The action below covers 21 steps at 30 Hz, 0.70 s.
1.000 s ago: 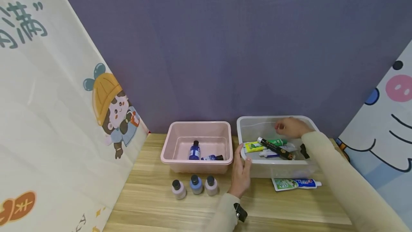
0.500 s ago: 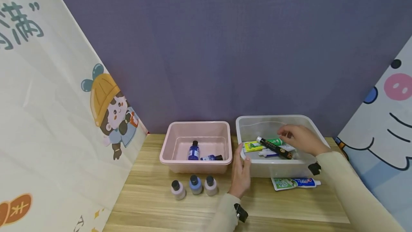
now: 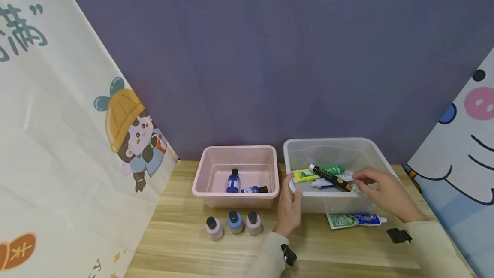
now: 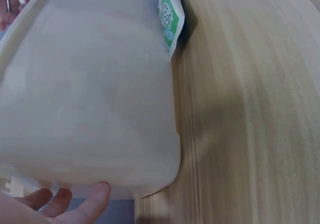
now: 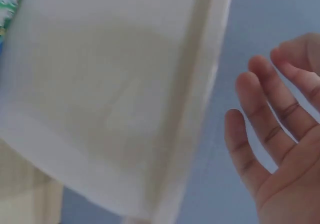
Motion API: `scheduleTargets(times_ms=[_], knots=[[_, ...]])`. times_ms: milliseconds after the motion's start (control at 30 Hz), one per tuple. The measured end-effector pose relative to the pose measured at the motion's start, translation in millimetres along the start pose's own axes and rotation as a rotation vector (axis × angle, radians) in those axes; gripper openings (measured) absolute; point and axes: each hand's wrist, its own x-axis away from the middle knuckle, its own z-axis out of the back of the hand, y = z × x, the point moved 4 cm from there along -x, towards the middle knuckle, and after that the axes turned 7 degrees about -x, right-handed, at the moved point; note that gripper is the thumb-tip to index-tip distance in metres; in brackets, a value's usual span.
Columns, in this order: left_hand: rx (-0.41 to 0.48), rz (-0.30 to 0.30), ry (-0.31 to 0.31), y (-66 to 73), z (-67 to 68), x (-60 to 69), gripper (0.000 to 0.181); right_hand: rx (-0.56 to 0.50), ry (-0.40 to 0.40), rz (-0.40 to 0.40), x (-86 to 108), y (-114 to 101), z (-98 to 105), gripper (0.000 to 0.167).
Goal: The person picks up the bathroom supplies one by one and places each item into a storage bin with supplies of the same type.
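While clasping the white bin (image 3: 320, 204) at its near left corner with the left hand (image 3: 288, 213), thumb on the near wall and fingers bent around the left end, probably steadying it against sliding on the wooden surface (image 3: 339, 254).

At the bin's right side, extending in over the near rim, the right hand (image 3: 387, 192), with thumb and index fingertips together and the other fingers loosely apart. Cannot tell about anything small pinched between them. Right by those fingertips, a pale item (image 3: 346, 176), too unclear to name, touching or merely near.

Inside the white bin, farther left, a loose pile: a black tube (image 3: 328, 176) slanting across a yellow-green tube (image 3: 304, 176) and a white-blue tube (image 3: 319, 183), apparently propped up by both. Along the bin's near side, on the surface, a toothpaste tube (image 3: 355, 220), lying flat as suits a soft tube.

To the left, just beside the white bin, the pink bin (image 3: 239, 202), holding an upper blue bottle (image 3: 233, 182) and a sideways blue bottle (image 3: 251, 189); bottles and tubes seemingly divided by kind.

Nearer still, upright on flat bases, in a row: a left pale bottle (image 3: 215, 230), a light-blue bottle (image 3: 235, 224) and a right pale bottle (image 3: 253, 225).
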Motion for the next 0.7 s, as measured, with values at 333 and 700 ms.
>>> scheduleTargets(times_ms=[333,700], knots=[[-0.013,-0.003,-0.017,-0.8,-1.7,4.2,0.056,-0.112,0.166,-0.126,57.8,4.7,-9.0,0.025],[0.030,0.008,-0.028,-1.5,-4.6,2.7,0.056,-0.025,0.132,-0.219,93.1,22.7,-40.5,0.025]])
